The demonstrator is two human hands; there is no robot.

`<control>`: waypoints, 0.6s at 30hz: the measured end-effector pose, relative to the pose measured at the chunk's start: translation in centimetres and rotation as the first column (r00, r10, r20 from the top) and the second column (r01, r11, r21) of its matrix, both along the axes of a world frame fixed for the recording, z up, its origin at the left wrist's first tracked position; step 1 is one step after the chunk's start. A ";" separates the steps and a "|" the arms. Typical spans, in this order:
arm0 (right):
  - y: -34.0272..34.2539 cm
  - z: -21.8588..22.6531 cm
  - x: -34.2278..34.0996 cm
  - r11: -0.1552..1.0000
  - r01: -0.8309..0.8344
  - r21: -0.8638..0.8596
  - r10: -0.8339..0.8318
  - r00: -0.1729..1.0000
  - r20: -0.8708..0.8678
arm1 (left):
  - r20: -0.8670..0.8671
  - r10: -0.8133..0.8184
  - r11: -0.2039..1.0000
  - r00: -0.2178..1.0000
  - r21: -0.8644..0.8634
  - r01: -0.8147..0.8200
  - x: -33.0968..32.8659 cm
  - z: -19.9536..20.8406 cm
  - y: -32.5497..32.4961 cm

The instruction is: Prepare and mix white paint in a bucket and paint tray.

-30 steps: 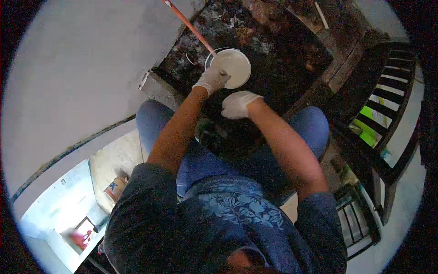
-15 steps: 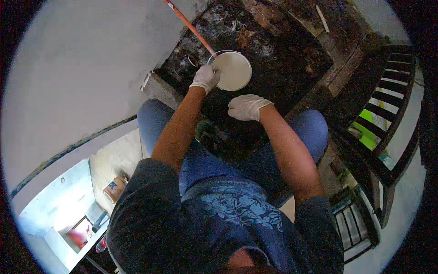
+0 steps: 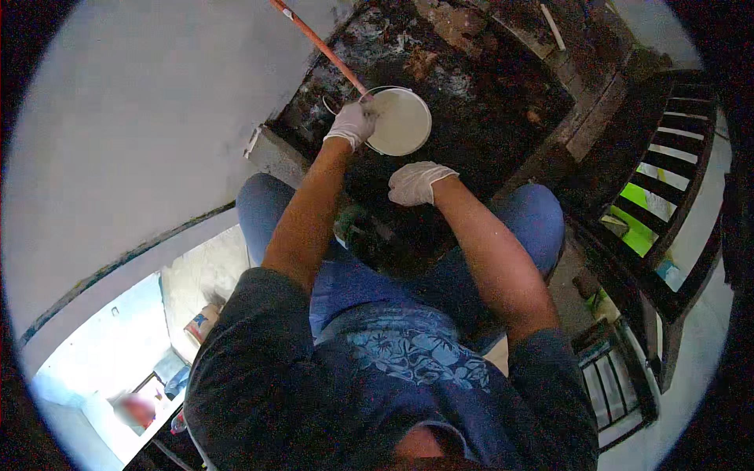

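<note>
A white round bucket with a pale, off-white inside stands on the dark floor in front of me. My left hand, in a white glove, is closed at the bucket's left rim, and what its fingers grip is hidden. An orange pole slants down from the upper left and ends at the rim beside that hand. Nearer to me, below the bucket and apart from it, my gloved right hand is held with its fingers curled in. Whether it holds anything small does not show.
My knees flank a dark, stained floor patch. A grey wall rises on the left. At the right stands a dark wooden slatted bench. A thin pale stick lies at the far right, and a rounded container sits at lower left.
The orange pole's upper end has shifted slightly left. Both hands have moved a little to the left; the bucket stays nearly in place.
</note>
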State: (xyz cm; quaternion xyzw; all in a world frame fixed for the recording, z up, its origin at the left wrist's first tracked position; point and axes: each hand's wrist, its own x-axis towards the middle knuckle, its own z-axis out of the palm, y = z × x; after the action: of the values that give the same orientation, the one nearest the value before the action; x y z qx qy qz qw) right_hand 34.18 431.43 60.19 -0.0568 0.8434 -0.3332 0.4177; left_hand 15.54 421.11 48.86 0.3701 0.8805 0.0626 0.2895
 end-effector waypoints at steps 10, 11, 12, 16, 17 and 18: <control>-0.6 0.0 -1.4 0.998 -0.053 0.017 0.052 0.998 0.045 | 0.284 0.118 0.971 0.952 0.169 -0.171 1.5 2.3 1.1; -0.5 0.1 -1.4 0.999 -0.050 0.019 0.049 0.998 0.049 | 0.204 0.114 0.947 0.972 0.274 -0.168 0.9 2.2 1.3; -0.3 0.2 -1.5 0.998 -0.063 0.021 0.062 0.997 0.053 | 0.179 0.136 0.954 0.974 0.243 -0.178 0.5 2.2 1.3; 0.1 -0.5 -1.8 0.998 -0.064 0.017 0.064 0.997 0.041 | 0.067 0.098 0.979 0.993 -0.186 -0.084 -0.4 1.5 0.1; 0.3 -0.6 -1.8 0.998 -0.061 0.022 0.060 0.997 0.043 | 0.069 0.094 0.980 0.993 -0.182 -0.081 0.2 1.5 0.2; 0.4 -0.4 -1.7 0.997 -0.070 0.019 0.069 0.996 0.055 | 0.186 0.067 0.989 0.980 -0.141 -0.040 1.6 1.7 0.1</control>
State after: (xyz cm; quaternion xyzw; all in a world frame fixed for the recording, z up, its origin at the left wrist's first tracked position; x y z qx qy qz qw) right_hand 32.50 431.87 59.80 -0.0726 0.8326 -0.3109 0.4526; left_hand 17.15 421.25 50.54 0.3178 0.8607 0.0450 0.3952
